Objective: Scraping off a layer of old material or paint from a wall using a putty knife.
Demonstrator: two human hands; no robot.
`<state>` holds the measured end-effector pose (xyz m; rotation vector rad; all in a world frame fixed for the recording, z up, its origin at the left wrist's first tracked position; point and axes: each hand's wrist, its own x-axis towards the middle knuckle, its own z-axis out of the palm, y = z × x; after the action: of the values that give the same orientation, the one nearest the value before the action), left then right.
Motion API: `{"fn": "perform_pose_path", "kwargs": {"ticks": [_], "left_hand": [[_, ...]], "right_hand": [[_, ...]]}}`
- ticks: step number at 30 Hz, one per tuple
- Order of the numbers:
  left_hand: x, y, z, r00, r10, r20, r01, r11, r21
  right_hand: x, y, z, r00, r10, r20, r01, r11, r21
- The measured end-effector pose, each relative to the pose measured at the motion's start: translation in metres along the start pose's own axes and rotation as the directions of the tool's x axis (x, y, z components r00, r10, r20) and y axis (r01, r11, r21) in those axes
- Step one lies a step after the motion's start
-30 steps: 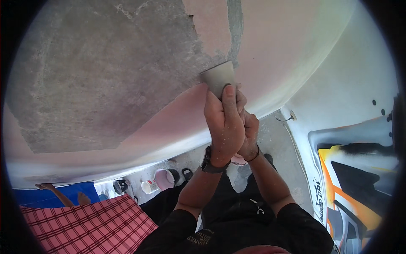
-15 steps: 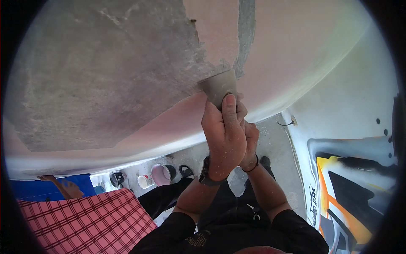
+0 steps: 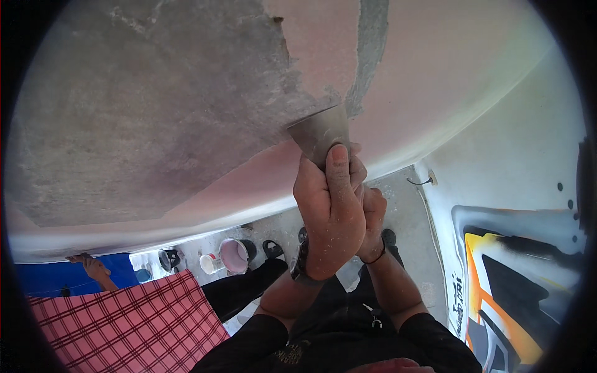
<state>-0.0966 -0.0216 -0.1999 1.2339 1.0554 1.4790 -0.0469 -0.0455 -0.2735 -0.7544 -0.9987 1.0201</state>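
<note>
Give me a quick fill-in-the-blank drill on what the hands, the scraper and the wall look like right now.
1. The left hand and right hand together hold a ____.
2. The scraper's blade rests against the ____.
3. Where paint is gone, the wall shows bare ____ plaster.
4. The paint remaining on the wall is ____.

Missing words: scraper; wall; grey; pink

The person wears a black short-sleeved shirt (image 3: 348, 342) and black trousers (image 3: 242, 289). A dark wristwatch (image 3: 300, 267) circles the left wrist, and a thin black band (image 3: 375, 258) circles the right wrist. Pale dust specks dot the left hand (image 3: 329, 217) and both forearms.
</note>
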Motion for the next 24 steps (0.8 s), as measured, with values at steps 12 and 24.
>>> {"fn": "perform_pose_path", "kwargs": {"ticks": [12,24], "left_hand": [[0.003,0.013,0.005,1.000,-0.023,-0.002,0.023,0.998,0.056],[-0.006,0.012,0.011,0.997,-0.082,0.005,0.082,0.995,-0.058]], "right_hand": [[-0.005,-0.011,0.001,0.997,0.073,0.012,-0.073,0.997,0.000],[-0.004,-0.027,-0.005,0.997,0.074,0.020,-0.072,0.995,-0.076]]}}
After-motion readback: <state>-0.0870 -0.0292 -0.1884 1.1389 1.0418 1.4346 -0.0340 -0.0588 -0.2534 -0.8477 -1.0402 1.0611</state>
